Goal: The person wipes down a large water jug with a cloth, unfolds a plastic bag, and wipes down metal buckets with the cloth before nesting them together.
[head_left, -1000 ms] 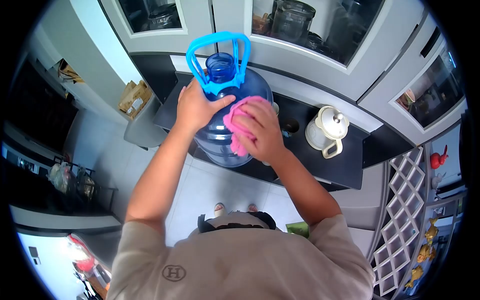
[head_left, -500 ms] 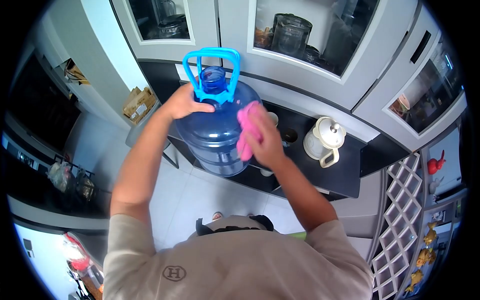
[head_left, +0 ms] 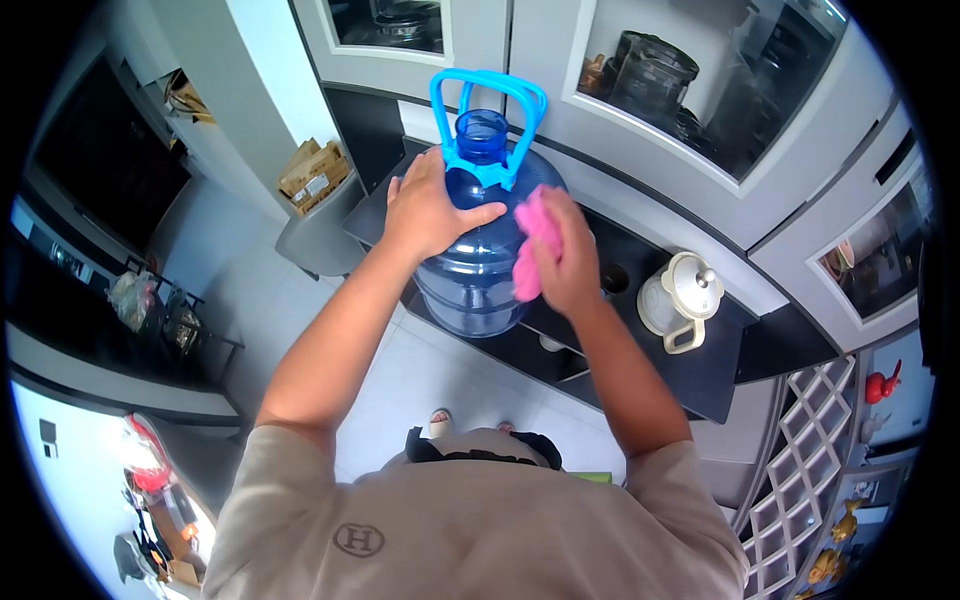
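A large clear-blue water jug stands upright on the dark counter, its open mouth facing up. Around its neck sits a light-blue carry handle. My left hand lies on the left shoulder of the jug with the thumb spread away from the fingers. In my right hand is a bunched pink cloth, pressed against the jug's right side. The fingers wrap over the cloth and partly hide it. Part of the jug's right side is behind the cloth and hand.
A white lidded kettle stands on the dark counter to the right. Behind are grey cabinets with glass panes. On the left, a grey chair carries a brown paper package. A lattice rack is at far right.
The camera view has turned, so the scene sits differently in frame. My left hand has shifted from beside the jug's neck onto its shoulder. The cloth stays at the jug's right side.
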{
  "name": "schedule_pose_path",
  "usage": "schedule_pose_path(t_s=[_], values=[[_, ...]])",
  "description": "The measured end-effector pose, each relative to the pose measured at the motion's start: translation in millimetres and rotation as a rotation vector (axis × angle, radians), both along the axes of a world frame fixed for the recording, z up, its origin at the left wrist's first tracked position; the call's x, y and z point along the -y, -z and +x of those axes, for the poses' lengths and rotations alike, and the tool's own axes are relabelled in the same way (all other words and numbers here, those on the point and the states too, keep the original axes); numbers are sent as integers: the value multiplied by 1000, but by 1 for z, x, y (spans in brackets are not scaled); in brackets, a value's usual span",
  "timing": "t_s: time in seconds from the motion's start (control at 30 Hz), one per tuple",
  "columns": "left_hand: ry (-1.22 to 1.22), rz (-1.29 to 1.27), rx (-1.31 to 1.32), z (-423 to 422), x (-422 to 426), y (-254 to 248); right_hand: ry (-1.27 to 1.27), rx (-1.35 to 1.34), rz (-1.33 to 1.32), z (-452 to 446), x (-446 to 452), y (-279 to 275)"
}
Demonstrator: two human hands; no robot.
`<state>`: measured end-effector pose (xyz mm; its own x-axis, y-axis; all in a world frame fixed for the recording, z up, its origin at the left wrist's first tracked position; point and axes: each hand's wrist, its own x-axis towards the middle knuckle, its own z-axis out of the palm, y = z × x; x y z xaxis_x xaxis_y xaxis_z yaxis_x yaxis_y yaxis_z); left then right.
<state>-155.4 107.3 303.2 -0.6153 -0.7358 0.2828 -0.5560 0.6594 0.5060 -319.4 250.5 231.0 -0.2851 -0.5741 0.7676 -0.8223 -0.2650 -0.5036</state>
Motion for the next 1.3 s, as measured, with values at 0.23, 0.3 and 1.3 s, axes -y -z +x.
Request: schedule_pose_path(t_s=[0.23,0.3,1.3], values=[[163,-36,0,9,25,4,-219,739,317,-35,39,-35],[338,37,-24,21,48,0,-34,191,86,-11,30,-22],[361,-135,-83,24,33,7,-320,892,115,-46,51,-11]])
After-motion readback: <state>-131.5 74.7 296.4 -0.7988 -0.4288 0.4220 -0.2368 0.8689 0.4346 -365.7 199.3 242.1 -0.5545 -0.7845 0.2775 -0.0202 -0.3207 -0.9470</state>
